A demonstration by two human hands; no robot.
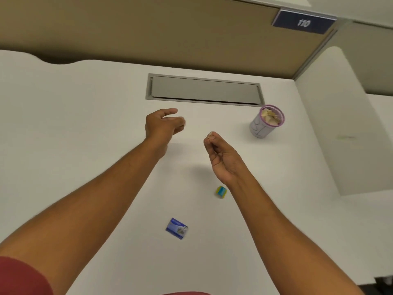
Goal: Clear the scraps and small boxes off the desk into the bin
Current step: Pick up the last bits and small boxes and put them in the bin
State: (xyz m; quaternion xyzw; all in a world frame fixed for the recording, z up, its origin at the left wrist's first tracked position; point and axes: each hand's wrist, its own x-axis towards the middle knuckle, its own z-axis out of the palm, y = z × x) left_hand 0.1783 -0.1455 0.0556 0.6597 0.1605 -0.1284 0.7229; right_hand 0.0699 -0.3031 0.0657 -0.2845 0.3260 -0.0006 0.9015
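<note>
A small cup-shaped bin (262, 126) with a purple rim stands on the white desk (85, 116) at the right, filled with pale paper scraps. My right hand (223, 158) hovers left of it, fingertips pinched on a tiny pale scrap (208, 135). Further left, my left hand (162, 126) hangs above the desk with its fingers loosely curled; a bit of scrap may sit at its fingertips, but I cannot tell. A small blue box (177, 228) lies near the front. A little yellow-and-teal box (221, 191) rests by my right wrist.
A grey cable-tray lid (204, 90) is set into the desk at the back. A tan partition (148, 35) rises behind it, with a blue "110" sign (303, 22). A white side divider (340, 124) stands to the right of the bin.
</note>
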